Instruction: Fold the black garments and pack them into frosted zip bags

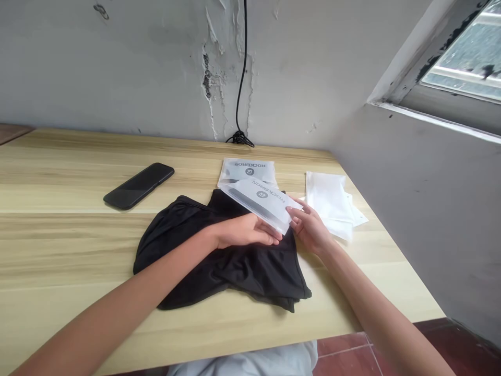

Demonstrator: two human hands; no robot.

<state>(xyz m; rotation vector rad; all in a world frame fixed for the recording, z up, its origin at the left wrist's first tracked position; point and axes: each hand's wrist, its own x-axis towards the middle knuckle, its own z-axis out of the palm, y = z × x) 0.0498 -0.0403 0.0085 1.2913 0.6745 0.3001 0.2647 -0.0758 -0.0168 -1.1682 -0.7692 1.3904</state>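
Note:
A frosted plastic zip bag [256, 201] printed ROCKBROS, with something dark inside, is tilted above a black fabric garment [250, 269]. My right hand [311, 227] pinches the bag's right corner between thumb and fingers. Along the near edge of the bag, my left hand [245, 232] grips it, the fingers partly hidden beneath. The black garment lies loosely spread on the table under my left forearm and both hands. Behind the held bag rests a second ROCKBROS bag [250, 169], also with dark contents, partly covered by the first.
Several flat white bags [326, 196] overlap at the right of the wooden table [58, 245]. A black phone-like slab [139, 185] lies at the left. One black cable [240, 138] runs down the peeling wall to a coil at the table's back edge.

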